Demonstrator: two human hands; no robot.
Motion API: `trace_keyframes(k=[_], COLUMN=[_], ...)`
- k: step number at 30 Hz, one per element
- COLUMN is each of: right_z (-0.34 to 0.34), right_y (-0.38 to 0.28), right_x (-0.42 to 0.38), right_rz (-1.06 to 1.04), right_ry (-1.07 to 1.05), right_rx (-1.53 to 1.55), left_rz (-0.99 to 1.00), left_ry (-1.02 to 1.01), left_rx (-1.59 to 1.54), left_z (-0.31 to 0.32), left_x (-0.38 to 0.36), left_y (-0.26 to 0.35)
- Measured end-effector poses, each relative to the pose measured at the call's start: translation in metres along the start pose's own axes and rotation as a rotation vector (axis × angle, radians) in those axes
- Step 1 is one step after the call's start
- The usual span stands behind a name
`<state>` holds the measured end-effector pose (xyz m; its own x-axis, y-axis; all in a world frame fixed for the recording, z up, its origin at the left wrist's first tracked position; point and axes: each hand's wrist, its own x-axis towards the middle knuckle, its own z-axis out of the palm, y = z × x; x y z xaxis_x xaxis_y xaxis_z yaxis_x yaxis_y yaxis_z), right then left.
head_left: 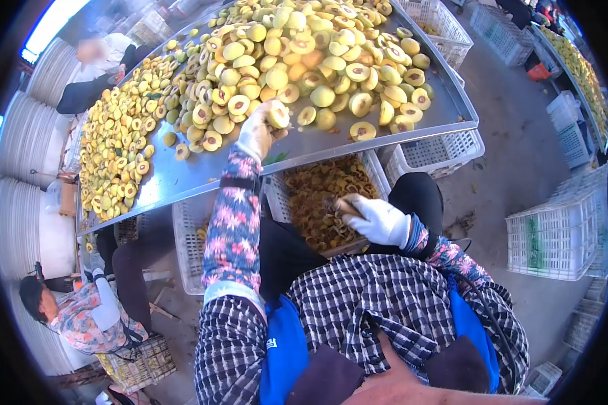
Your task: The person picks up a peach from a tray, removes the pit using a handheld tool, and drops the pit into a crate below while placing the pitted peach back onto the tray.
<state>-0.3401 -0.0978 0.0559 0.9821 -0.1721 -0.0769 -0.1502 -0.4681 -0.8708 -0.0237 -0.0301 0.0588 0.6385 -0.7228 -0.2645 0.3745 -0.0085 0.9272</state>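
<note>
My left hand (255,135), in a pale glove, is closed around a yellow peach half (277,116) at the front edge of the metal table (378,142). Just beyond it lies a big heap of peach halves (250,64), many with brown stone hollows showing. My right hand (383,223), in a white glove, grips a wooden-handled tool (348,204); its far end is blurred. Below that tool, between my knees, a white crate (277,198) holds a mass of brown stones and scraps (324,182).
White plastic crates stand under the table's right corner (439,150) and on the floor to the right (554,236). At the lower left another person (91,317) sits on a crate. Another person (105,57) is at the table's far left. Stacked white trays (30,142) line the left side.
</note>
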Motion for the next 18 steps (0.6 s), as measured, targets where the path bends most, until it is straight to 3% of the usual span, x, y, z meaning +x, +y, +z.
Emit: trace_keyframes(k=[1,5,7,14,18], right_z=[-0.005,-0.004,-0.002,0.004,0.014], right_y=[-0.008,-0.023,-0.022,-0.042,-0.034], right_x=[0.005,0.034,0.049,0.057,0.056], right_rz=[0.048,-0.202,-0.335,-0.319,-0.38], right_ry=[0.011,0.258,0.387,0.463,0.518], right_rx=[-0.026,0.005,-0.08,-0.356,-0.327], left_rz=[-0.024,0.004,0.062,0.171,0.221], left_ry=[-0.03,0.03,-0.066,0.025,0.081], left_rx=[-0.217,-0.251,-0.183,-0.23,-0.17], left_z=[0.008,0.029,0.03,0.057,0.065], left_x=[-0.024,-0.085,-0.097,-0.115,-0.118], left_y=[0.009,0.006,-0.008,-0.026,-0.031])
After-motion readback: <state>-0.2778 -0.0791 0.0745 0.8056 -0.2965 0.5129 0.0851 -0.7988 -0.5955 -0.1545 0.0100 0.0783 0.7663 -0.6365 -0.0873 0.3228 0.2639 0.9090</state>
